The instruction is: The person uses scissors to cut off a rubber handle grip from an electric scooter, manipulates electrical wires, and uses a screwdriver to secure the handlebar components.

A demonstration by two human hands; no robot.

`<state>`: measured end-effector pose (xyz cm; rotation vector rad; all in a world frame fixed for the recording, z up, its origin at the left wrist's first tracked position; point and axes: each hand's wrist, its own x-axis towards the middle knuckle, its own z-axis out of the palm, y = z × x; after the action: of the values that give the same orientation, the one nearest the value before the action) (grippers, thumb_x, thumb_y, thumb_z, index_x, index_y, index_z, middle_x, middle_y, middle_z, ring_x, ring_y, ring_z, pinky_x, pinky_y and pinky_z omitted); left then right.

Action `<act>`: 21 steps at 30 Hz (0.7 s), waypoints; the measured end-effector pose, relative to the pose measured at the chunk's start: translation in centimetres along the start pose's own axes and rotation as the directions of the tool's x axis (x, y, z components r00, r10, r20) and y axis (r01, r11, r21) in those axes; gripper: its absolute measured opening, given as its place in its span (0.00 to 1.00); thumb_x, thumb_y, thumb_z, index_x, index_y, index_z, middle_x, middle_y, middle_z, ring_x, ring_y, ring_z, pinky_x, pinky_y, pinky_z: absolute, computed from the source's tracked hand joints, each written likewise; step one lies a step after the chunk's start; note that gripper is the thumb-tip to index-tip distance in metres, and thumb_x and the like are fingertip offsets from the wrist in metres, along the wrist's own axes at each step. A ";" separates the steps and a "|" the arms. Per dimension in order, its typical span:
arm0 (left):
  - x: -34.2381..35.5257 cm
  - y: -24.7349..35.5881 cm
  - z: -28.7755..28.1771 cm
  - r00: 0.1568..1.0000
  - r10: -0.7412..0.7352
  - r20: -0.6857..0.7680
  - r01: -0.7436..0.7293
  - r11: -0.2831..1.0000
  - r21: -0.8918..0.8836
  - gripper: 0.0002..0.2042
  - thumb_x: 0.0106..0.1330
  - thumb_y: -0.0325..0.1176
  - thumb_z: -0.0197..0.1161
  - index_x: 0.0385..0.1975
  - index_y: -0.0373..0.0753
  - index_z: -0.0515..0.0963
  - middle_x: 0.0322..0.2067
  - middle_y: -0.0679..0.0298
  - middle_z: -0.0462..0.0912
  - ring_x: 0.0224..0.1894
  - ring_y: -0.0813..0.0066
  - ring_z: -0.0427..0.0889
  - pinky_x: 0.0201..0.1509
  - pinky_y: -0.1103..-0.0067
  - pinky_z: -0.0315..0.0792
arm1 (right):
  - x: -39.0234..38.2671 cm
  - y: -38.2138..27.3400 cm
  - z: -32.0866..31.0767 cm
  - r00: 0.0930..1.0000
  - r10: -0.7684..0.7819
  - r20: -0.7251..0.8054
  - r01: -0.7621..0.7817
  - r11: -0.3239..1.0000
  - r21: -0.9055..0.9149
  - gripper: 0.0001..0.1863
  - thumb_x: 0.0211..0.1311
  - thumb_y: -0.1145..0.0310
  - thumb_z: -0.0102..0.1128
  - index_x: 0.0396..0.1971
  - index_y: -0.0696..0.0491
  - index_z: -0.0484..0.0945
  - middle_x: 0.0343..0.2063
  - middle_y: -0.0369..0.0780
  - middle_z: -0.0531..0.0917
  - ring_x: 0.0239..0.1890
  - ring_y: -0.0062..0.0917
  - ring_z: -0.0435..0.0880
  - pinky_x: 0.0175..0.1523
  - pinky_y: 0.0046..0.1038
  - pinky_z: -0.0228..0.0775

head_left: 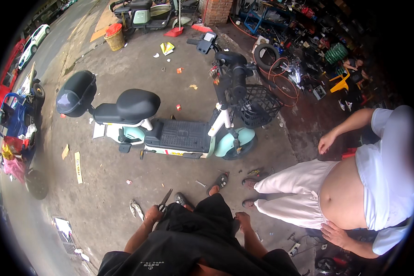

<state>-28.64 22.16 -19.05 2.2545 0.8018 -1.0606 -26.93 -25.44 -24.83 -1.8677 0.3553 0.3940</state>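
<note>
By my left thigh, my left hand (153,214) is closed around the handle of a pair of scissors (166,198). Their dark pointed blades stick up and to the right, away from my body. My right hand (244,221) hangs beside my right thigh with its fingers curled in against my black shorts (195,223); what lies inside them, if anything, is hidden. Ahead of me stands a mint-green and white electric scooter (181,135), sideways on, with its front wheel to the right. It carries a black seat, a rear top box (76,93) and a black front basket (260,106). Neither hand touches it.
On my right stands a person (329,193) in pale trousers, a hand on the belly. A tyre (266,56), an orange hose (293,92) and a yellow stool (340,83) are at the far right. Litter and a yellow strip (78,167) lie on the ground; a loaded cart (14,119) is left.
</note>
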 end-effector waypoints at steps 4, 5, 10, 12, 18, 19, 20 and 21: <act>-0.2 -0.2 0.3 1.000 0.019 0.011 -0.019 1.000 0.008 0.22 0.54 0.48 0.60 0.40 0.35 0.79 0.39 0.44 0.81 0.47 0.48 0.79 0.50 0.63 0.73 | -0.2 0.5 0.1 0.999 0.030 0.018 -0.030 0.999 -0.038 0.07 0.47 0.75 0.54 0.14 0.54 0.69 0.16 0.33 0.68 0.19 0.18 0.67 0.26 0.25 0.61; -0.2 -0.4 0.4 1.000 0.021 0.017 -0.021 1.000 0.011 0.23 0.54 0.49 0.60 0.39 0.35 0.79 0.39 0.44 0.81 0.46 0.48 0.79 0.49 0.63 0.73 | -0.3 0.3 0.1 0.999 0.032 0.040 -0.030 0.999 -0.034 0.07 0.47 0.75 0.53 0.14 0.54 0.69 0.16 0.34 0.68 0.19 0.18 0.68 0.26 0.26 0.61; -0.2 -1.5 1.2 1.000 -0.009 0.015 0.009 1.000 -0.012 0.23 0.53 0.49 0.61 0.39 0.35 0.79 0.40 0.45 0.81 0.47 0.49 0.79 0.49 0.63 0.73 | -0.9 -1.3 0.1 0.985 -0.128 0.113 0.165 0.884 -0.438 0.06 0.43 0.71 0.57 0.15 0.55 0.70 0.16 0.43 0.69 0.22 0.31 0.73 0.29 0.32 0.64; -0.5 -1.3 1.0 0.999 -0.039 0.009 0.039 0.999 -0.020 0.23 0.53 0.49 0.61 0.39 0.35 0.79 0.41 0.45 0.80 0.47 0.50 0.79 0.50 0.63 0.73 | -0.6 -1.6 -0.2 0.898 -0.342 0.277 0.434 0.586 -0.684 0.08 0.40 0.69 0.59 0.16 0.54 0.70 0.17 0.46 0.70 0.25 0.37 0.75 0.30 0.34 0.66; -1.5 -0.1 -0.3 0.998 -0.046 0.030 0.047 0.998 -0.045 0.22 0.54 0.47 0.60 0.42 0.36 0.79 0.42 0.46 0.80 0.49 0.50 0.78 0.51 0.64 0.72 | -0.5 -3.5 -0.4 0.884 -0.370 0.284 0.463 0.616 -0.638 0.08 0.38 0.67 0.60 0.16 0.52 0.69 0.19 0.45 0.74 0.29 0.44 0.76 0.32 0.41 0.66; -1.4 -0.1 -0.2 0.999 -0.043 0.028 0.044 0.998 -0.043 0.22 0.54 0.47 0.60 0.42 0.36 0.79 0.42 0.46 0.80 0.49 0.50 0.78 0.51 0.64 0.72 | -0.4 -2.9 -0.5 0.893 -0.358 0.274 0.447 0.636 -0.629 0.08 0.38 0.67 0.60 0.16 0.52 0.69 0.19 0.45 0.74 0.29 0.44 0.76 0.32 0.41 0.66; -1.2 -0.2 0.1 0.999 -0.039 0.026 0.040 0.998 -0.040 0.22 0.54 0.47 0.61 0.42 0.36 0.79 0.43 0.46 0.80 0.49 0.50 0.78 0.51 0.64 0.72 | -0.4 -2.5 -0.4 0.902 -0.344 0.262 0.430 0.656 -0.620 0.08 0.37 0.68 0.60 0.15 0.52 0.69 0.19 0.45 0.74 0.29 0.43 0.76 0.32 0.41 0.66; -0.9 -0.4 0.3 0.999 -0.034 0.025 0.035 0.999 -0.038 0.23 0.54 0.48 0.61 0.42 0.36 0.79 0.43 0.46 0.80 0.49 0.50 0.78 0.51 0.64 0.72 | -0.2 -2.1 -0.5 0.910 -0.330 0.250 0.412 0.676 -0.611 0.08 0.37 0.68 0.60 0.15 0.52 0.69 0.19 0.45 0.74 0.28 0.43 0.77 0.32 0.41 0.67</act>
<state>-29.52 21.92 -18.61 2.1991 0.8472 -1.0776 -26.18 -25.30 -22.83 -2.5233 -0.3081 0.3692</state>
